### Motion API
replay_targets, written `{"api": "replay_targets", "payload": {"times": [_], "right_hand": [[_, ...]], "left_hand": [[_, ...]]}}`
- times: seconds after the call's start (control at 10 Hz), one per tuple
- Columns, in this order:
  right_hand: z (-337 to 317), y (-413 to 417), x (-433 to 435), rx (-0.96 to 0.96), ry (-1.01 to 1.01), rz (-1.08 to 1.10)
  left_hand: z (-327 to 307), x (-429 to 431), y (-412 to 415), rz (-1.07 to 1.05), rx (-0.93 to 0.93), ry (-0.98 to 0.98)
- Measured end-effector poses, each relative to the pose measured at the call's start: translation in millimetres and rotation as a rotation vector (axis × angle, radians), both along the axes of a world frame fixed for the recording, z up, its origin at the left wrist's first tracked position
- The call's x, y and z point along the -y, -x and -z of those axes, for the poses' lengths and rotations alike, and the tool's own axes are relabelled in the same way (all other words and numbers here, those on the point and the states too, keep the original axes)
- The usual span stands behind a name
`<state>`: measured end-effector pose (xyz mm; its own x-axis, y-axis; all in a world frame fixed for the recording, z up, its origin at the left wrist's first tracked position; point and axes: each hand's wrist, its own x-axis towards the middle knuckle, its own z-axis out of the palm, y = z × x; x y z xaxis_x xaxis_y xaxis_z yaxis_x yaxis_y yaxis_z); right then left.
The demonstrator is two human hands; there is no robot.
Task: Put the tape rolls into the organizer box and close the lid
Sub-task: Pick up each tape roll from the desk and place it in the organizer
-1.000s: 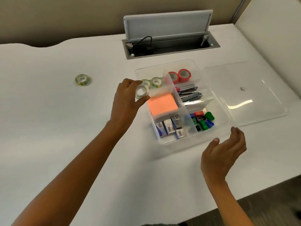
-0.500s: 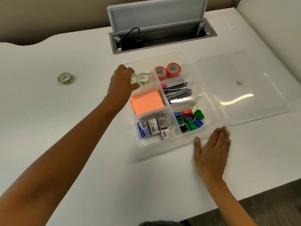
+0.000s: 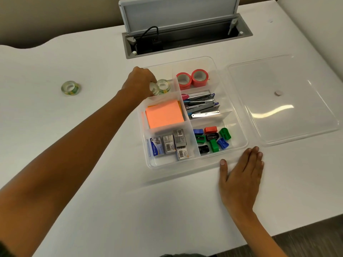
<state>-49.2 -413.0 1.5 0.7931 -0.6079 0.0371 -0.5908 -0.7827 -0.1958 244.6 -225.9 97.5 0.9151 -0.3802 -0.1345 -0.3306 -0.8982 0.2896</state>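
The clear organizer box (image 3: 239,127) stands open on the white desk. My left hand (image 3: 138,81) reaches into its back-left compartment and grips a clear tape roll (image 3: 154,89), which sits beside another clear roll (image 3: 164,85). Two red tape rolls (image 3: 192,78) stand in the back-right compartment. One more clear tape roll (image 3: 70,88) lies alone on the desk, far to the left. The clear lid (image 3: 282,101) lies flat to the right of the box. My right hand (image 3: 241,173) rests flat on the desk, fingers at the box's front edge.
Other compartments hold orange sticky notes (image 3: 164,114), staplers (image 3: 202,106), staple boxes (image 3: 170,143) and coloured sharpeners (image 3: 212,139). An open cable hatch (image 3: 185,34) with a raised flap sits behind the box. The desk's front edge runs at the lower right.
My left hand carried the clear roll from the box's left side down into the back-left compartment. My right hand dropped from hovering to lying flat on the desk.
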Motion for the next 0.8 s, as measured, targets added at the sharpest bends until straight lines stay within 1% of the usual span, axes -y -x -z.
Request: {"api": "replay_targets", "payload": {"times": [0.2,0.4,0.6,0.8], "right_hand": [[0,0,0,-0.003,-0.007,0.002],[1,0,0,-0.004,-0.005,-0.004],[1,-1,0,0.004,-0.013,-0.002],[0,0,0,0.034,-0.019,-0.007]], "left_hand": [[7,5,-7,0.051,-0.01,-0.107],[8,9,-8,0.062,-0.023,-0.145],[12,5,-7,0.05,-0.007,-0.119],[16,1,-8,0.018,0.045,-0.041]]}}
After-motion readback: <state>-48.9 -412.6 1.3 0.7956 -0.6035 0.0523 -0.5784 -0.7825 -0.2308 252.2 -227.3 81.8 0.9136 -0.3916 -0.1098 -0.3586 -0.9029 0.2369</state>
